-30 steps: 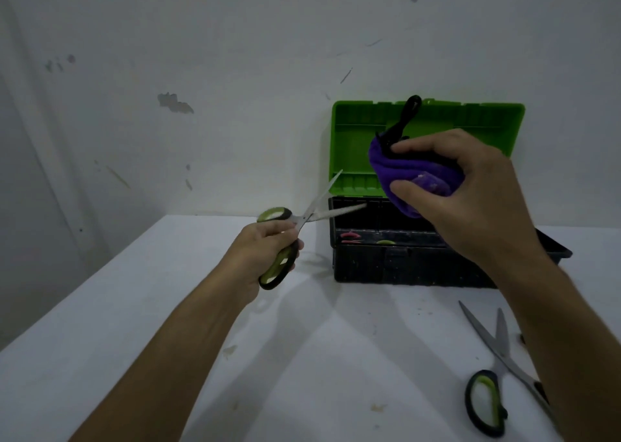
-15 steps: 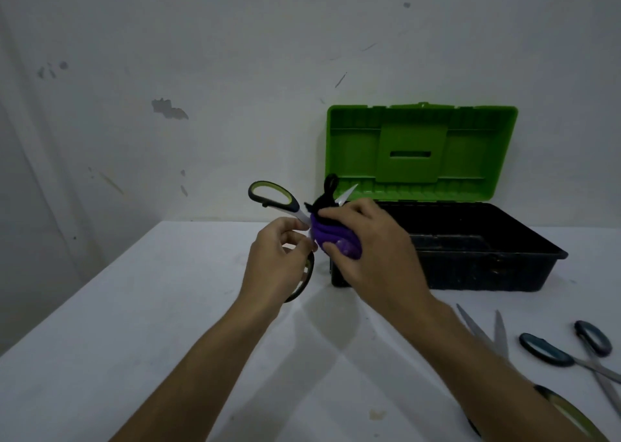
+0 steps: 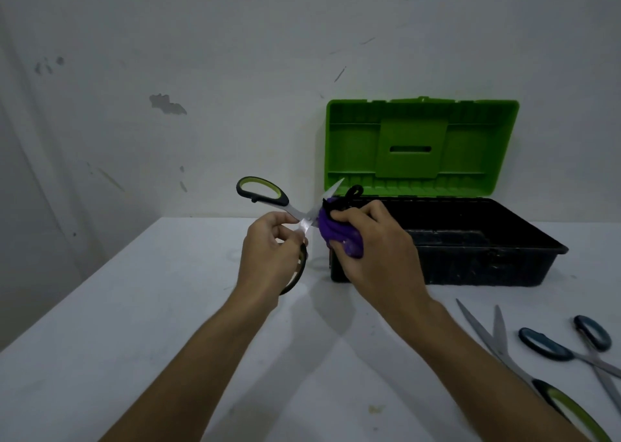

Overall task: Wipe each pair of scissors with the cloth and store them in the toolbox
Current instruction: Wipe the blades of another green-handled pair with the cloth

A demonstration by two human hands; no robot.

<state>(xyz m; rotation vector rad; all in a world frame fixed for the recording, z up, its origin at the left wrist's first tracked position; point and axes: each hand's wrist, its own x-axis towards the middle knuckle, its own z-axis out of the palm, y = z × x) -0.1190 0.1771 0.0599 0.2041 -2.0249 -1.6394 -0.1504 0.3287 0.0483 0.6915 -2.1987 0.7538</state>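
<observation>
My left hand (image 3: pixel 272 256) grips a pair of black-and-green scissors (image 3: pixel 265 194) near the pivot, blades spread open and pointing up to the right. My right hand (image 3: pixel 376 256) holds a bunched purple cloth (image 3: pixel 332 231) with a black loop, wrapped around one blade. Behind it stands the toolbox (image 3: pixel 487 260), a black tub with its green lid (image 3: pixel 420 145) raised against the wall. On the table at the right lie another green-handled pair (image 3: pixel 504 357) and a blue-handled pair (image 3: pixel 571 351).
The white table (image 3: pixel 168 324) meets a grey wall behind the toolbox, and its left edge runs diagonally toward me. Both loose pairs of scissors lie with blades spread near my right forearm.
My right hand came down from in front of the lid and closed the cloth around a blade. My left hand turned the scissors, raising one handle loop.
</observation>
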